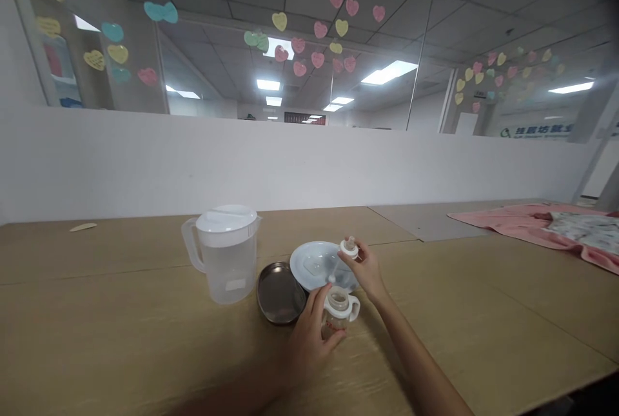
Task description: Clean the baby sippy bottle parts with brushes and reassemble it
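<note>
My left hand (312, 332) is wrapped round a clear baby bottle (336, 322) with a white collar and handle; its mouth is uncovered. Above and a little right of it, my right hand (368, 272) pinches the bottle's nipple top (349, 248), a white ring with a teat, from which a thin straw with a white weighted end hangs down. The straw's end is over a white bowl (300, 258) just behind the bottle. A dark metal tray (280, 293) lies left of the bottle, near my left hand.
A translucent lidded pitcher (229, 261) stands left of the tray on the brown table (145, 345). At the far right lies a pink cloth (503, 219) with a patterned cloth (583, 229) on it. Behind the table runs a white wall (290, 164) with glass above.
</note>
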The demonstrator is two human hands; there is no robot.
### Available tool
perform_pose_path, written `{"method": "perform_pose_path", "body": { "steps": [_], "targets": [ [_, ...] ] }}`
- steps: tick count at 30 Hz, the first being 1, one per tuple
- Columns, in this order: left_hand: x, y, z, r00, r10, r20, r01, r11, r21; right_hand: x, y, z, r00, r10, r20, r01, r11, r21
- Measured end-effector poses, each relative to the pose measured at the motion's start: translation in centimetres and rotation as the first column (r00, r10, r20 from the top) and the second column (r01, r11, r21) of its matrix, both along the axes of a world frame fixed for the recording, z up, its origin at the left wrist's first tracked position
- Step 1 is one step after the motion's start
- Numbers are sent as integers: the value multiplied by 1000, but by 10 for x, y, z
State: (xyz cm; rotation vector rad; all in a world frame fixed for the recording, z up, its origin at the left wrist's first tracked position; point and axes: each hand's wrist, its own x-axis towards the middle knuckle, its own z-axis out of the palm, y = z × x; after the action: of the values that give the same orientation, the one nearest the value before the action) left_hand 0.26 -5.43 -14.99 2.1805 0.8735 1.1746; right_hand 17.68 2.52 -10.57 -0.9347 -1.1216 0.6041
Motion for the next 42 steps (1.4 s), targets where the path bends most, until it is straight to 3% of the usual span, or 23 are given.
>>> {"method": "perform_pose_path", "body": {
  "steps": [5, 7, 13, 20, 25, 29, 36, 42],
  "targets": [
    [-1, -2, 3, 1000, 1, -4, -1, 1000, -11, 10, 11, -15, 968, -202, 146, 198, 979, 45],
    [0, -2, 4, 1000, 1, -3, -1, 1000, -18, 12, 10, -17, 937, -240, 256, 222, 970, 95],
    [0, 0, 6, 1000, -5, -25, 5, 1000, 2, 7, -2, -13, 813, -7, 583, -6, 1000, 20],
    [0, 1, 6, 999, -11, -35, 12, 1000, 17, 10, -6, -11, 597, -30, 802, 87, 996, -28],
    [0, 1, 6, 1000, -7, -28, 8, 999, 31, 10, -6, -10, 702, -78, 708, 75, 997, 36],
    [0, 1, 6, 1000, -5, -29, 6, 999, 38, 12, -3, -12, 781, -170, 600, 141, 985, 96],
    [1, 1, 7, 1000, -17, -26, 18, 999, 41, 8, -8, -11, 724, -233, 649, 132, 971, 201],
    [0, 1, 7, 999, -20, -31, 21, 999, 30, 7, -11, -11, 742, -212, 636, 193, 976, 100]
  ]
}}
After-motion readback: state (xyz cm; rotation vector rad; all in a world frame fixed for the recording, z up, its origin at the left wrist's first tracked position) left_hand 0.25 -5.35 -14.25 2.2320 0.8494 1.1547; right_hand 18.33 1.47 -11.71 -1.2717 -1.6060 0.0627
